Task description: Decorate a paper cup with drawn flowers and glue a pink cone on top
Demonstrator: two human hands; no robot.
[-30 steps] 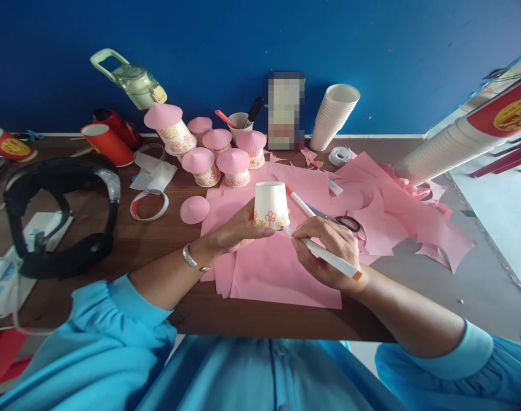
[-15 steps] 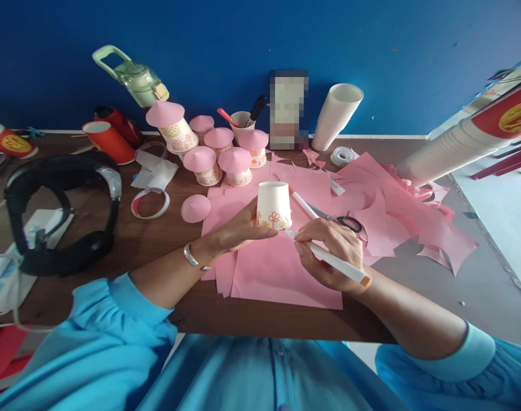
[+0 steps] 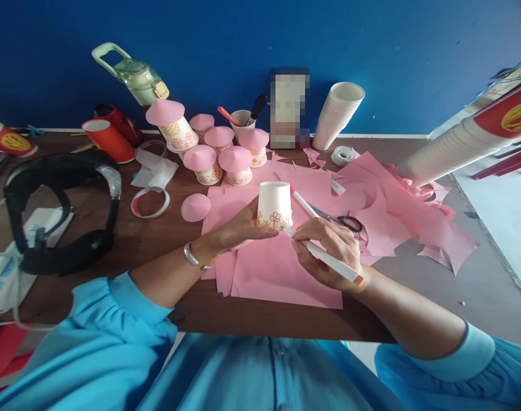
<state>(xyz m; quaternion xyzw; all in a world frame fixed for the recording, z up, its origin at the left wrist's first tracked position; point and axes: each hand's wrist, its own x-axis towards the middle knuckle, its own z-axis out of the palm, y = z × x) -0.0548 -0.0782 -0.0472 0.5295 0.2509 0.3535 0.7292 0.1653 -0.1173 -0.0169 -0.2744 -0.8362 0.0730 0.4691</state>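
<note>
Paper cup [image 3: 275, 200]: white, upside down with its base upward, held over the pink sheets [image 3: 281, 279]; red flowers and yellowish leaves run round the lower, wider rim.
Left hand [image 3: 245, 225]: grasping the cup from its left side, thumb along the bottom rim, other fingers mostly hidden behind.
Cup against left grip: cup rises above the thumb, its front uncovered, most of the drawn band in plain sight.
Right hand [image 3: 329, 248]: clasping a white marker [image 3: 331, 261] as for writing, fingers near the tip end.
Marker: slants across the hand, orange end by the wrist, tip by the cup's lower right rim; cannot tell whether it touches.
Cup against right grip: just beyond the fingertips, to their left.
Second pen [image 3: 304, 204]: white, lying on the pink paper right of the cup, beside scissors [image 3: 335, 218].
Roofed cups [image 3: 208, 174]: six pink cones showing on decorated cups, clustered beyond the left hand.
Loose cone [image 3: 196, 208]: at the left edge of the sheets, near the left hand.
Pen cup [image 3: 238, 130]: behind the cluster, holding a red pen and a black one.
Cup stack [image 3: 333, 123]: white, nested, near the blue wall [image 3: 226, 45].
Pink scraps [image 3: 389, 211]: heaped right of the scissors.
</note>
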